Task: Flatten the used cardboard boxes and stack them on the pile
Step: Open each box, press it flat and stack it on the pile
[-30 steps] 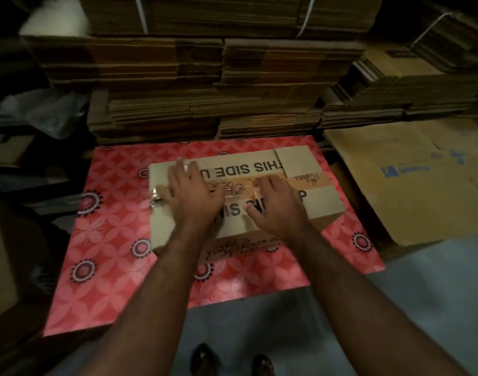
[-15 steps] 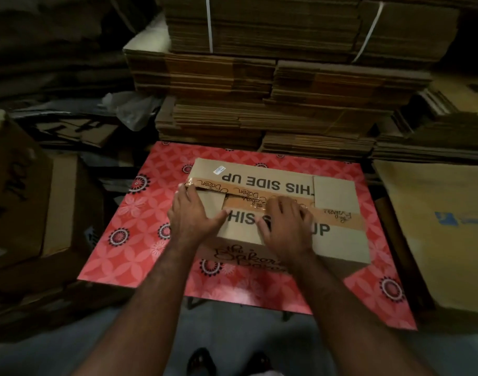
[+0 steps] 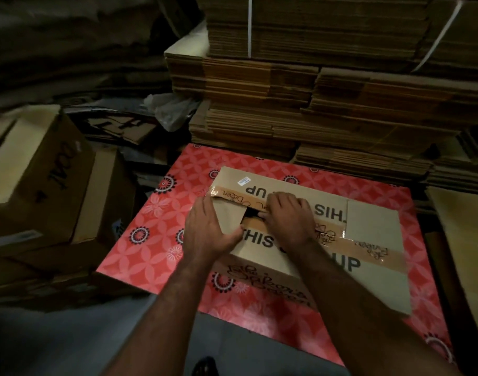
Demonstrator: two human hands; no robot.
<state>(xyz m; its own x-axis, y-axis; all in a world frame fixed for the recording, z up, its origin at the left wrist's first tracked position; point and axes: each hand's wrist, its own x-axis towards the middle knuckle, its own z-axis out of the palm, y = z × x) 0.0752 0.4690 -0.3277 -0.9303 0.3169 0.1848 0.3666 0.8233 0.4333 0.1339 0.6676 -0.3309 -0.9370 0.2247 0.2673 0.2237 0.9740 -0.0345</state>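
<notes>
**Mia:** What is new since a moment ago?

**Ben:** The box point(image 3: 313, 234) sits on the red flowery sheet point(image 3: 151, 226), like before. But now there is a dark gap in the top, where the brown tape point(image 3: 368, 248) runs. Half a second ago the top was shut flat.

**Mia:** What are the hands doing?

**Ben:** The left hand point(image 3: 208, 234) lies on the left flap. Its fingers look mostly straight, and its thumb is hooked over the flap's edge by the gap. The right hand point(image 3: 289, 221) has moved up and left. Its fingers curl down at the tape by the gap. They seem to pinch it, but I cannot be sure.

**Mia:** Anything else?

**Ben:** We see more boxes point(image 3: 42, 180) on the left now. The tall pile of flat cardboard point(image 3: 313, 104) is behind the sheet.

**Mia:** What is hard to see?

**Ben:** The right hand hides some of the words "THIS SIDE UP". Inside the gap is just black. The room is dim. A shoe point(image 3: 205, 366) is cut off at the bottom.
</notes>
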